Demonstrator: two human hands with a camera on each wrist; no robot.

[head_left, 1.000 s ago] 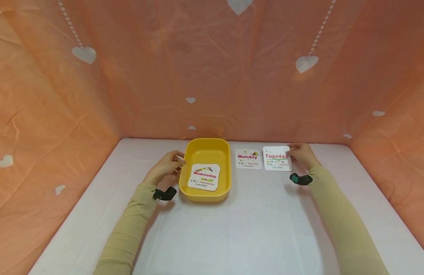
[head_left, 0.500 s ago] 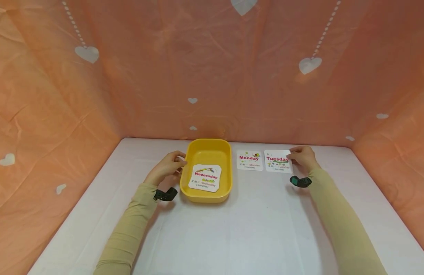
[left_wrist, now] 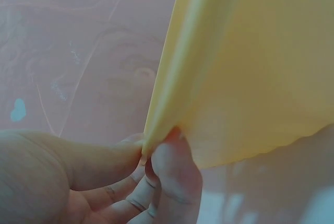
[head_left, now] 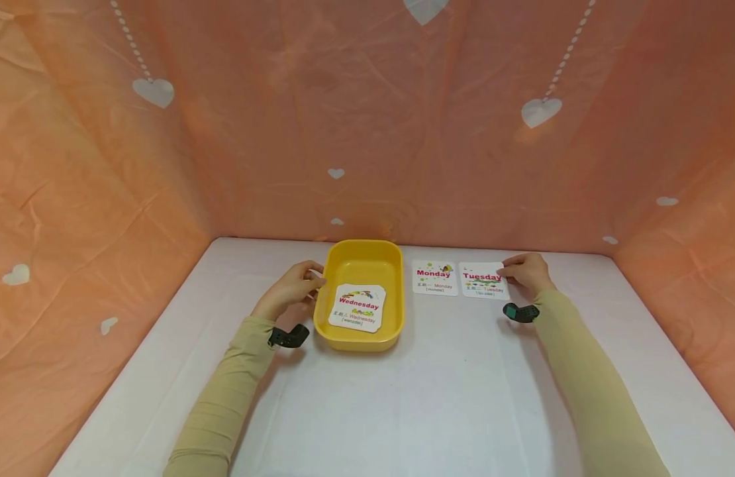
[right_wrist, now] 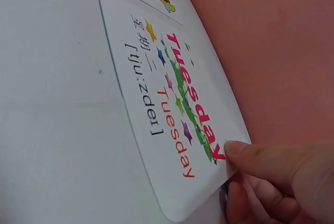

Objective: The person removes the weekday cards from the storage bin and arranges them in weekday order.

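Observation:
My left hand (head_left: 294,286) pinches the left rim of a yellow plastic tray (head_left: 397,291). Close up in the left wrist view, thumb and forefinger grip the tray's edge (left_wrist: 182,78). Inside the tray lies a white card printed "Wednesday" (head_left: 357,311), with what looks like more cards under it. At the right, my right hand (head_left: 530,273) holds the right edge of a "Tuesday" card (head_left: 481,283) between thumb and fingers. That card (right_wrist: 156,114) lies at or just over the table, just right of the "Monday" card (head_left: 434,281).
A white cloth covers the table (head_left: 421,411). Orange curtains (head_left: 272,132) with white hearts stand close behind the cards and along both sides. Black wrist cameras sit under both wrists.
The Tuesday card has come down slightly and lies flatter beside the Monday card, still held by my right hand. My left hand stays on the tray; the head view has shifted slightly.

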